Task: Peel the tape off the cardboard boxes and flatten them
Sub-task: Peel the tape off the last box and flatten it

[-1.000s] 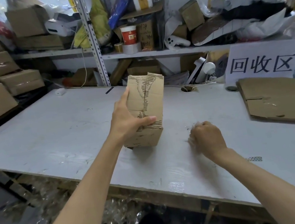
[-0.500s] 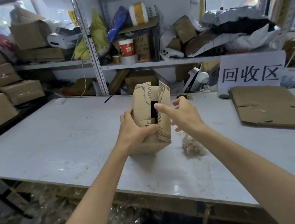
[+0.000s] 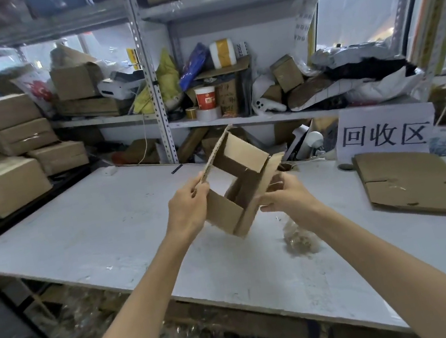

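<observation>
box: small cardboard box (image 3: 224, 216), held in the air above the table (image 3: 103, 236), tipped on one corner, open end toward the camera, flaps spread outward
left hand: left hand (image 3: 188, 208) pinches the lower end of the long left flap (image 3: 214, 152) between thumb and fingers pressed together
right hand: right hand (image 3: 285, 198) grips the right wall near its flap, fingers curled round the edge; how the thumb lies i cannot tell
tape: none shows on the seams facing the camera; a crumpled wad of tape (image 3: 298, 237) lies on the table just below the right hand; the far end of the box is hidden
step in hand: likely opening the box out so that it can be pushed flat
how to do it well: check the hidden end for leftover tape first; then push two opposite corners toward each other so the walls fold along their own creases, not across a panel
grip advice: move the pinch from the thin flap down to a wall, as a flap may tear or bend
risk: pressing while one end is sealed would crush the box instead of flattening it
where it goes: probably onto the flat cardboard (image 3: 413, 184) at the right, in front of the sign (image 3: 384, 134)
</observation>
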Tool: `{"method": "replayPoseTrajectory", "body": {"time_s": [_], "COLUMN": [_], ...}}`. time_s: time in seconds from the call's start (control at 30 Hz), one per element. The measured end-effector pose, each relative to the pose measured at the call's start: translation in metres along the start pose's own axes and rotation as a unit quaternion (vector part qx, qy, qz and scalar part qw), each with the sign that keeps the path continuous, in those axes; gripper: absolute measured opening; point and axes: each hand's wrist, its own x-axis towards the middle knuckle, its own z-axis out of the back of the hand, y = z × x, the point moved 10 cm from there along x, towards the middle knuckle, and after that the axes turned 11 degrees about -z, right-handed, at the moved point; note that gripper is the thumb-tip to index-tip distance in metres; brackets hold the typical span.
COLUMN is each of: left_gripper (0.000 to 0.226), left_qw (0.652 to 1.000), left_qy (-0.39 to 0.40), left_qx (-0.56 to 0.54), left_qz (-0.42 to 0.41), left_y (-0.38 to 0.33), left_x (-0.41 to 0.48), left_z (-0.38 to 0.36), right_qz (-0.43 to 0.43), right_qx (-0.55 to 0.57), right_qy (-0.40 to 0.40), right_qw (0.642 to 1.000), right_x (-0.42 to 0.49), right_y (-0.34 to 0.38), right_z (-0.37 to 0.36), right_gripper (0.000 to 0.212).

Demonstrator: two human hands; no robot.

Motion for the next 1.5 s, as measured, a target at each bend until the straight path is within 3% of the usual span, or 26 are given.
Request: {"method": "replayPoseTrajectory", "body": {"time_s": [0.1,0.17,0.27,0.4,0.57,0.73,0.83,0.93,1.0,1.1,1.13,1.2,1.23,1.3,1.4,1.5], "left_gripper": [0.035,0.033,0.038,0.091,0.068,0.048,0.04,0.031,0.027,0.016,0.013,0.024,0.028,0.029,0.035,0.054], "left_qw": [0.998,0.995,0.989,0.991,0.996,0.989,0.956,0.912,0.907,0.913,0.915,0.924,0.926,0.918,0.929,0.948], "left_qy": [-0.047,-0.063,-0.097,-0.114,-0.048,0.009,-0.013,-0.065,-0.08,-0.088,-0.088,-0.07,-0.062,-0.072,-0.069,0.008], "left_qx": [0.007,0.008,0.01,-0.074,-0.078,-0.147,-0.29,-0.395,-0.399,-0.384,-0.382,-0.368,-0.366,-0.385,-0.356,-0.308], "left_qz": [-0.052,-0.081,-0.107,0.006,-0.006,0.005,0.032,0.087,0.113,0.111,0.101,0.08,0.068,0.061,0.071,0.083], "left_y": [-0.009,-0.015,-0.024,-0.007,-0.014,-0.012,-0.004,0.011,0.019,0.023,0.023,0.023,0.021,0.019,0.02,0.019], "left_x": [0.0,0.001,0.001,0.002,0.015,0.022,0.02,0.019,0.019,0.022,0.025,0.029,0.032,0.033,0.036,0.034], "left_z": [0.014,0.017,0.018,0.01,-0.004,-0.013,-0.015,-0.012,-0.014,-0.012,-0.01,-0.008,-0.006,-0.001,0.001,-0.011], "right_qz": [0.086,0.137,0.11,0.101,0.08,0.114,0.117,0.075,0.045,0.068,0.091,0.14,0.154,0.152,0.101,0.068], "right_qx": [-0.082,-0.15,-0.237,-0.239,-0.17,-0.136,-0.108,0.027,0.094,0.062,0.06,0.036,0.007,0.009,0.12,0.12], "right_qy": [-0.174,-0.205,-0.16,-0.185,-0.137,-0.091,-0.022,0.063,0.032,-0.036,-0.026,0.025,0.027,0.032,0.063,0.046], "right_qw": [0.977,0.957,0.952,0.948,0.973,0.98,0.987,0.995,0.994,0.995,0.994,0.989,0.988,0.988,0.986,0.989], "right_x": [-0.01,-0.016,-0.009,-0.008,-0.005,-0.007,-0.009,-0.011,-0.006,-0.005,-0.005,-0.011,-0.015,-0.016,-0.011,-0.006], "right_y": [0.035,0.061,0.066,0.055,0.038,0.04,0.039,0.031,0.031,0.035,0.038,0.044,0.047,0.046,0.036,0.029], "right_z": [0.037,0.045,0.038,0.04,0.048,0.048,0.041,0.035,0.043,0.057,0.058,0.053,0.051,0.051,0.054,0.056], "right_gripper": [0.084,0.09,0.071,0.061,0.043,0.051,0.056,0.039,0.035,0.023,0.035,0.072,0.075,0.062,0.036,0.025]}}
